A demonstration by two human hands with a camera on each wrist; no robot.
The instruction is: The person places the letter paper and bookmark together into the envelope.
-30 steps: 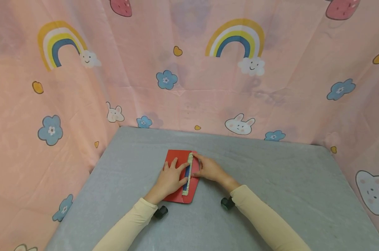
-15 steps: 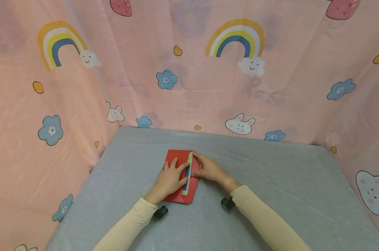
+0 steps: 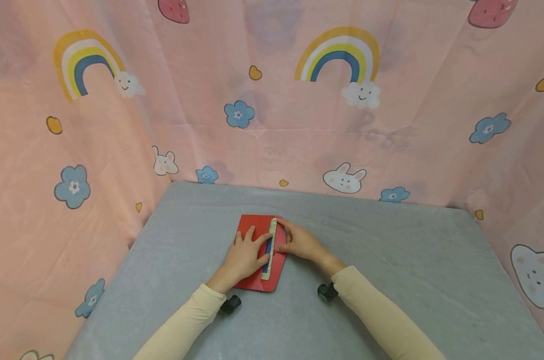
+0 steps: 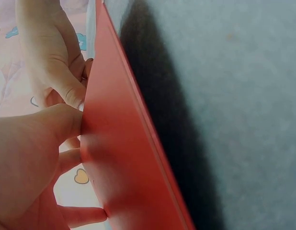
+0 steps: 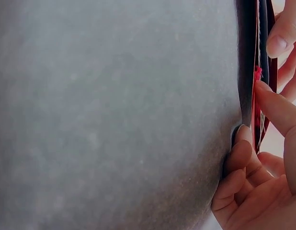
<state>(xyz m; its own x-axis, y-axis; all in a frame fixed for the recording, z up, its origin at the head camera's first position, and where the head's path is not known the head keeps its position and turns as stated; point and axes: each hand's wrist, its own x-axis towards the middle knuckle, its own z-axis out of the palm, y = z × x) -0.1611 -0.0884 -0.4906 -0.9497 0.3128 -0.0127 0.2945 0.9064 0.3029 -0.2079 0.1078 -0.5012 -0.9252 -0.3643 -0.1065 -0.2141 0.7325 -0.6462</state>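
A red rectangular folder-like thing (image 3: 254,221) lies on the table, with a narrow pale-green patterned strip (image 3: 266,274) and a blue band (image 3: 266,256) along its right part. My left hand (image 3: 242,259) rests on the red thing with fingers spread, index finger and thumb tips at the strip. At the right edge, my right hand (image 3: 302,243) pinches the side flap, its index finger reaching to the strip's top end. A small bright pink bit (image 5: 257,73) shows by my right thumb in the right wrist view. The left wrist view shows the red thing (image 4: 126,143) from its edge.
A grey cloth-like surface covers the table (image 3: 389,260). Behind it and at both sides hangs a pink curtain (image 3: 281,150) printed with rainbows, flowers and rabbits. Dark wrist cameras (image 3: 328,292) sit under both cream sleeves.
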